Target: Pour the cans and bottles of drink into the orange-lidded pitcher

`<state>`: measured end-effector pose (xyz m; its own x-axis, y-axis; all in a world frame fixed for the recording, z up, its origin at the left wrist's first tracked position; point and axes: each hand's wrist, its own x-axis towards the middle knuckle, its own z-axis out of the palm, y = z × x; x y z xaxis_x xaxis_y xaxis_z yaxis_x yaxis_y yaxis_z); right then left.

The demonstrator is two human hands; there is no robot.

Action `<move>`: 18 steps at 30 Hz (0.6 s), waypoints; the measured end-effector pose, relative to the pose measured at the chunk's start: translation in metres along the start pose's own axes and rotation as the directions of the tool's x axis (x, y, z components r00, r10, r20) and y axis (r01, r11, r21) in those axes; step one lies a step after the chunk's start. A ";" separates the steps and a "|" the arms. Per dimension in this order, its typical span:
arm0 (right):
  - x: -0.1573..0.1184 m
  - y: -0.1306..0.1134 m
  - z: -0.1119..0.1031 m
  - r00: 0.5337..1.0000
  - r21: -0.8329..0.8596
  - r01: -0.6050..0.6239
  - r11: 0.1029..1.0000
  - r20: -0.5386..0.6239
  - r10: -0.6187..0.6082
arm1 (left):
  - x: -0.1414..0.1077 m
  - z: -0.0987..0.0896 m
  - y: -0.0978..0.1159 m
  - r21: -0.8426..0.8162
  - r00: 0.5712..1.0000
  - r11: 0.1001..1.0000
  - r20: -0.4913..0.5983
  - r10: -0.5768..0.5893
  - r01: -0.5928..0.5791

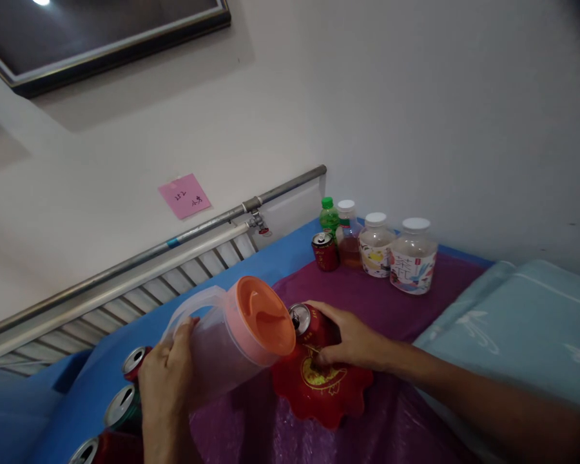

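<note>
My left hand [170, 374] is closed around the handle side of a clear plastic pitcher [212, 354], which tilts to the right. Its orange lid [265, 316] faces my right hand. In my right hand [355, 335] lies a red soda can [319, 327], tipped on its side with its opened top against the lid's edge. Whether liquid passes between them I cannot tell. Beneath the can sits a red scalloped plate [326, 409] with a gold design.
Several opened cans, among them a green can [124, 409], stand left of my left hand. Behind are a dark red can [325, 252], a green bottle [328, 216], an amber-liquid bottle [350, 248] and two labelled jars [412, 264]. A radiator [188, 277] lines the wall.
</note>
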<state>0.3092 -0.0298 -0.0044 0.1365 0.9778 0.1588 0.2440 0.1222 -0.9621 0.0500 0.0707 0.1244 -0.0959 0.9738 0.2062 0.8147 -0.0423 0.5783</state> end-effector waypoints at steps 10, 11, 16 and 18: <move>-0.002 -0.002 0.001 1.000 -0.010 0.018 1.000 -0.004 -0.018 | -0.002 -0.002 0.002 -0.044 0.997 0.997 0.020 -0.068 0.069; -0.002 -0.002 0.001 1.000 -0.017 0.023 1.000 -0.005 -0.023 | -0.002 -0.003 0.003 -0.040 0.997 0.996 0.019 -0.074 0.074; -0.002 -0.002 0.001 1.000 -0.041 0.013 0.999 -0.006 -0.013 | -0.005 -0.007 0.008 0.026 0.994 0.994 0.026 -0.111 0.110; -0.002 -0.002 0.001 1.000 -0.041 0.000 0.999 -0.002 0.000 | -0.005 -0.008 0.007 0.041 0.997 0.997 0.037 -0.062 0.060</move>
<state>0.3075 -0.0318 -0.0030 0.1383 0.9775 0.1592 0.2832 0.1150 -0.9522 0.0514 0.0642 0.1334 -0.1247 0.9821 0.1409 0.8301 0.0255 0.5570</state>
